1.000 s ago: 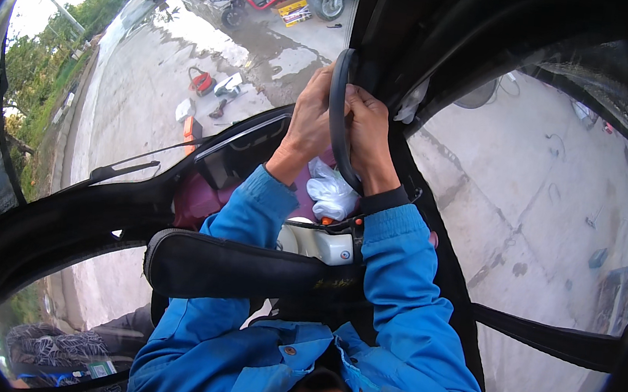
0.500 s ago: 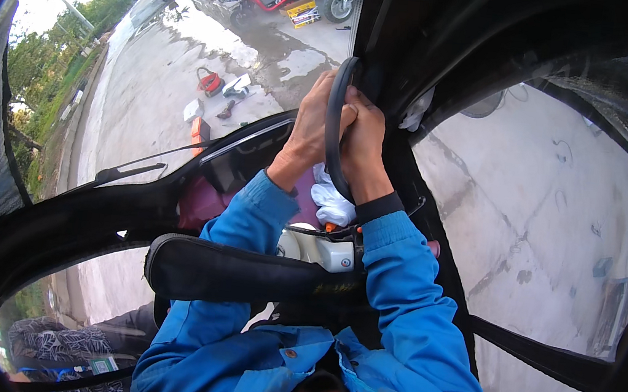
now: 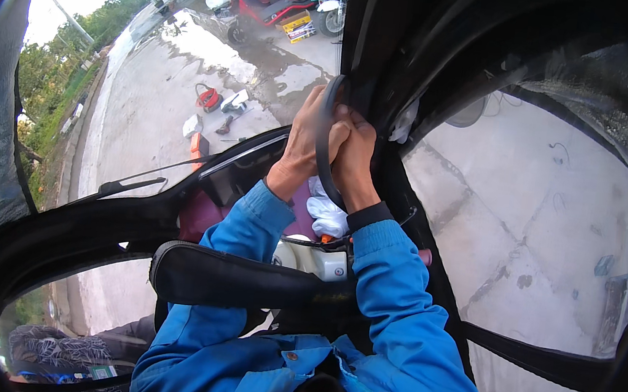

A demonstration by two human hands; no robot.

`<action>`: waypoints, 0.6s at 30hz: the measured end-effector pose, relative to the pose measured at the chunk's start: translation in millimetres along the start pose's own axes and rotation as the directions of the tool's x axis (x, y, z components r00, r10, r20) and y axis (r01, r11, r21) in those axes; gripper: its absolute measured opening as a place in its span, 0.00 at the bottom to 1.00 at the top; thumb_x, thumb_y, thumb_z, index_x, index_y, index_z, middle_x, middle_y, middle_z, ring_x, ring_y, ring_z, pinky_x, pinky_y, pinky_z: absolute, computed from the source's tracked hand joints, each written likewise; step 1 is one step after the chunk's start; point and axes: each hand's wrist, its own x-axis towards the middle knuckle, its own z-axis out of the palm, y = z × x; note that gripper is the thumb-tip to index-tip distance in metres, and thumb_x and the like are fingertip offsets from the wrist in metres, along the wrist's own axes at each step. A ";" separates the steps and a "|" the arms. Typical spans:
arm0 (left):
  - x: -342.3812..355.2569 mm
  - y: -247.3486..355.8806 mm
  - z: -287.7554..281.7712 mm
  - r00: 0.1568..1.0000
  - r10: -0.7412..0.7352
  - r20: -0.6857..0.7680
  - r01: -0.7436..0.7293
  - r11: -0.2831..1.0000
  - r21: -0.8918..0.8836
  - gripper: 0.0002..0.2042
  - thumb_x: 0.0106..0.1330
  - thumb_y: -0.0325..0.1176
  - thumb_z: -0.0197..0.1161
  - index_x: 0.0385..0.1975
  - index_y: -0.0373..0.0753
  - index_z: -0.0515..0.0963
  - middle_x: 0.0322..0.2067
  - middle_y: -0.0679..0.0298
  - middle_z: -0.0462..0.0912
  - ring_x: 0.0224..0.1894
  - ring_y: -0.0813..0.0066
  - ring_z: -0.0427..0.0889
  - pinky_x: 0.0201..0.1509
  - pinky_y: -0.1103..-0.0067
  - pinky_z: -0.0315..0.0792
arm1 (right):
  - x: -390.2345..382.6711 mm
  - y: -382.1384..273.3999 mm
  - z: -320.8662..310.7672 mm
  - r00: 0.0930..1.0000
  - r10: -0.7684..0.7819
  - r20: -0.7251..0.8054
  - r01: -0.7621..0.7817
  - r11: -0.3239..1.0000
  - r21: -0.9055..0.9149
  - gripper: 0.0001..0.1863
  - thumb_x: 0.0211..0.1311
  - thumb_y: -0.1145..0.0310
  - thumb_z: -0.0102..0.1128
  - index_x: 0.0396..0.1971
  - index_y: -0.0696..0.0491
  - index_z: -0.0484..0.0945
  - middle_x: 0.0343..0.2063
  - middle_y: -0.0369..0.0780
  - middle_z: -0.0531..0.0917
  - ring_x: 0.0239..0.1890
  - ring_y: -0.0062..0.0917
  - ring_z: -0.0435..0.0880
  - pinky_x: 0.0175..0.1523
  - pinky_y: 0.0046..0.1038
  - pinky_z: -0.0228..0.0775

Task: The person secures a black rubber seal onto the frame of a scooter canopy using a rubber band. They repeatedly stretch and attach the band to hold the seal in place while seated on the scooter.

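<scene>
A curved black rubber strip (image 3: 325,170) runs down between my hands at the edge of the black front post (image 3: 370,49). My left hand (image 3: 301,139) grips it from the left, and my right hand (image 3: 351,159) is closed on its right side, their fingers bunched together near its upper part. Some fingertips are hidden by the strip or blurred. Below my hands a white plastic bag (image 3: 327,213) lies on the purple front panel (image 3: 201,215), with a white handlebar housing (image 3: 328,266) under it. A long black padded piece (image 3: 232,278) crosses over my forearms.
Black cabin frame (image 3: 82,214) surrounds me, with clear panes on both sides. Outside are parked scooters (image 3: 288,2), yellow boxes (image 3: 297,27), a red item (image 3: 209,98) and an orange box (image 3: 198,149) on the concrete. Someone's patterned clothing (image 3: 60,349) shows at the lower left.
Both my hands and the rubber strip have shifted a little lower in the view and slightly left, still gripping. The surroundings have moved slightly with the camera.
</scene>
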 end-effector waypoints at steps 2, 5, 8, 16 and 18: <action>-0.5 0.2 -4.2 0.999 0.036 -0.023 -0.036 0.999 -0.014 0.29 0.66 0.38 0.62 0.65 0.27 0.77 0.56 0.49 0.84 0.57 0.57 0.84 0.63 0.67 0.77 | -0.5 -2.7 -2.0 0.999 0.002 0.041 -0.002 1.000 -0.011 0.14 0.85 0.64 0.54 0.45 0.57 0.84 0.32 0.35 0.85 0.29 0.17 0.82 0.33 0.23 0.73; -6.9 3.9 -3.5 0.988 -0.152 -0.016 0.145 0.965 -0.217 0.31 0.67 0.40 0.63 0.68 0.28 0.76 0.61 0.47 0.83 0.62 0.53 0.84 0.68 0.65 0.76 | -4.3 -5.3 -5.8 0.993 0.075 0.089 -0.069 0.996 -0.063 0.14 0.85 0.63 0.53 0.45 0.55 0.85 0.29 0.33 0.83 0.23 0.15 0.78 0.26 0.20 0.66; -10.3 4.9 0.4 0.989 -0.136 -0.060 0.119 0.966 -0.230 0.32 0.67 0.39 0.63 0.70 0.29 0.76 0.61 0.48 0.83 0.61 0.56 0.85 0.67 0.67 0.76 | -6.0 -4.4 -9.1 0.988 0.121 0.092 -0.112 0.989 -0.091 0.14 0.85 0.63 0.53 0.45 0.54 0.84 0.26 0.32 0.81 0.19 0.13 0.73 0.24 0.18 0.61; -12.4 -2.8 -1.4 0.994 -0.109 -0.008 0.104 0.967 -0.232 0.33 0.66 0.38 0.66 0.71 0.29 0.75 0.60 0.52 0.84 0.58 0.64 0.86 0.64 0.70 0.78 | -0.4 -1.7 -15.6 0.985 0.123 0.118 -0.111 0.989 -0.099 0.13 0.85 0.63 0.53 0.45 0.53 0.85 0.27 0.32 0.82 0.21 0.12 0.75 0.24 0.18 0.61; -11.8 -3.3 0.3 0.988 -0.157 -0.004 0.151 0.957 -0.246 0.33 0.66 0.36 0.65 0.72 0.29 0.73 0.56 0.54 0.86 0.55 0.66 0.86 0.63 0.71 0.78 | 0.2 -2.6 -15.3 0.988 0.122 0.097 -0.114 0.990 -0.078 0.13 0.85 0.63 0.53 0.45 0.54 0.85 0.27 0.32 0.82 0.23 0.13 0.76 0.25 0.18 0.62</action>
